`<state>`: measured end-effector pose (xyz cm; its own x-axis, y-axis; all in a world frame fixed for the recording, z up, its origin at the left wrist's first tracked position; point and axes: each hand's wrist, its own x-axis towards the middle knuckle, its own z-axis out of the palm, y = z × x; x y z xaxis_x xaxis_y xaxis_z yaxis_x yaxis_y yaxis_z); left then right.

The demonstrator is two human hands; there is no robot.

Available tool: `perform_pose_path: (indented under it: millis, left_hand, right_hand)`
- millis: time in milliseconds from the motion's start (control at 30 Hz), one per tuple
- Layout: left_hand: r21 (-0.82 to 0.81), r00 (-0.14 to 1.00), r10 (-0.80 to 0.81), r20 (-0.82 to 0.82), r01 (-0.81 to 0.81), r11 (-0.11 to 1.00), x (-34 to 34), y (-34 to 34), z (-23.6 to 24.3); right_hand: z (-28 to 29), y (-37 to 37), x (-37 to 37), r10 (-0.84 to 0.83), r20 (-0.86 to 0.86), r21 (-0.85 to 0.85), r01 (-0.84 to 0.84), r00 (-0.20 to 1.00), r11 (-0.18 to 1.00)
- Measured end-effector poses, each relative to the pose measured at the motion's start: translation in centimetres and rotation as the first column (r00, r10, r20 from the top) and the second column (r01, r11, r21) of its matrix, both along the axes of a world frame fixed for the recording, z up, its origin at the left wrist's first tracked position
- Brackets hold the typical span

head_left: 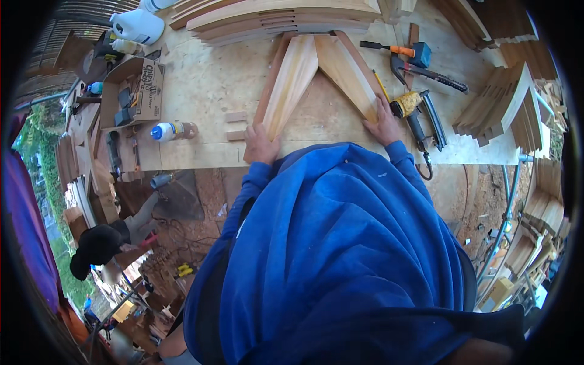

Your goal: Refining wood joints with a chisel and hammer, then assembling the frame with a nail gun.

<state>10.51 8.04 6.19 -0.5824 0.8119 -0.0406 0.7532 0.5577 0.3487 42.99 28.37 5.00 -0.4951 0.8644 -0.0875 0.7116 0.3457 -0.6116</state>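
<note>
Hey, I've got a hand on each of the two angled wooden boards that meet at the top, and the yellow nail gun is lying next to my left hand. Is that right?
Not quite: the yellow nail gun lies next to your right hand, not your left hand, as the head view shows.

soft daylight, faint shadows, black-rimmed fisheye, bowed edges

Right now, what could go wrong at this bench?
The left hand and right hand touch the tapered boards only near their lower ends, so the upper joint, if unfastened, could shift. The yellow nail gun lies close beside the right hand and might get bumped. The squeeze bottle, on its side, could roll.
</note>
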Motion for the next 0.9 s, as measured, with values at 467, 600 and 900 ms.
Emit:
perform_pose_path:
  millis: [467, 600, 900]
  left_hand:
    - [-0.059, 0.628, 0.174, 0.759, -0.2, 0.978, -1.8, -4.1, 1.0]
    - [-0.302, 0.854, 0.121, 0.507, 0.044, 0.952, -3.3, -1.4, -0.1]
    - [0.567, 0.967, -0.111, 0.228, -0.039, 0.823, -6.2, 2.0, 6.1]
  right_hand:
    - [-0.1, -3.6, 5.4, -0.179, -0.2, -0.391, 0.09, 0.963, 0.916]
    - [-1.0, -1.6, 4.5, -0.245, -0.1, -0.714, 0.102, 0.964, 0.693]
    - [8.6, -0.9, -1.1, -0.032, -0.507, -0.104, -0.024, 0.861, 0.994]
